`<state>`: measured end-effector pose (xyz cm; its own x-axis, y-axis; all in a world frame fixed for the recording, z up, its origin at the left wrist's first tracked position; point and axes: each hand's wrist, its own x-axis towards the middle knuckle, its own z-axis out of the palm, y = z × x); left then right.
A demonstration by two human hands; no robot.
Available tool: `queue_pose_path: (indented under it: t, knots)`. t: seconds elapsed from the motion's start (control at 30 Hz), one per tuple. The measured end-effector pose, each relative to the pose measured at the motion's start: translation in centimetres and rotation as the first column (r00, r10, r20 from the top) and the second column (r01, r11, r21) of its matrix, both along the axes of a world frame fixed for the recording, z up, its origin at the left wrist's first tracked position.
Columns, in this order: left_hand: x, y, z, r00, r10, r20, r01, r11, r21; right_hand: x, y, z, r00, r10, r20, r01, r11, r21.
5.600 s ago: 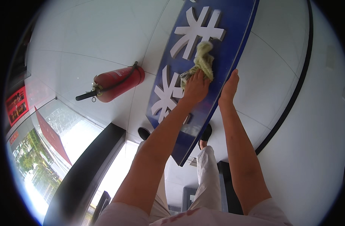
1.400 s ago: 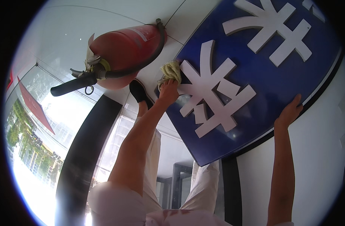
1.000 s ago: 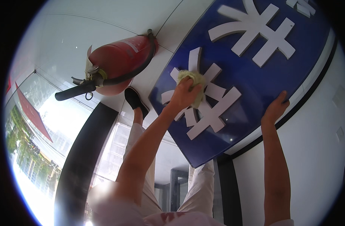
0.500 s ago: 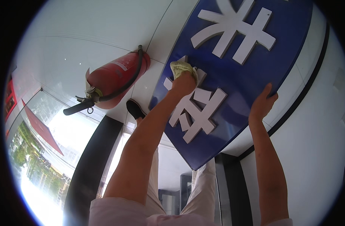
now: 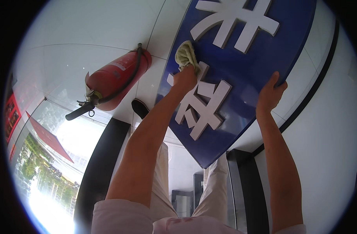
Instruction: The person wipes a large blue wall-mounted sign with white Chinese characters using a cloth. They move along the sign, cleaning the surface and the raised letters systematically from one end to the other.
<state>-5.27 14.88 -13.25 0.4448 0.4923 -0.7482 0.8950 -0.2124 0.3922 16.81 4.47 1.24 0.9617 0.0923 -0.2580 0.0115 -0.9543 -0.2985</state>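
A blue sign board (image 5: 241, 84) with raised white characters (image 5: 214, 104) stands tilted before me, its lower corner between my legs. My left hand (image 5: 185, 79) is closed around a crumpled yellowish-green cloth (image 5: 185, 54). The cloth is over the board's left part, just above the nearer character; whether it touches the blue surface I cannot tell. My right hand (image 5: 270, 94) grips the board's right edge, thumb on the front face and the other fingers partly hidden behind.
A red fire extinguisher (image 5: 118, 80) with a black hose lies to the left of the board. My dark shoe (image 5: 140, 108) is between them. Glass panels (image 5: 50, 144) stand at the lower left, beside a black strip (image 5: 100, 167). A pale wall (image 5: 322, 156) is at the right.
My left hand has moved the cloth away from me and slightly left, off the nearer character. The right hand keeps its hold on the edge. The whole view has shifted a little.
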Motion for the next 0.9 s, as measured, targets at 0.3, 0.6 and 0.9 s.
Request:
queue_pose_path:
  t: [0.3,0.6,0.9]
  knots:
    - [-1.5,-7.3,11.9,0.828,-0.140,0.543,-0.017,0.962,0.273,0.2,-0.1,-0.2,1.000,-0.007,0.010,0.007,1.000,0.021]
    - [4.9,-6.4,1.1,0.804,0.346,0.484,-0.533,0.781,0.327,0.2,-0.9,-1.4,0.996,0.045,0.076,-0.046,0.999,0.016]
    - [-15.0,-14.7,1.7,0.869,0.476,0.132,-0.486,0.872,0.053,0.0,-0.6,-0.8,0.997,0.042,0.057,-0.042,0.999,-0.016]
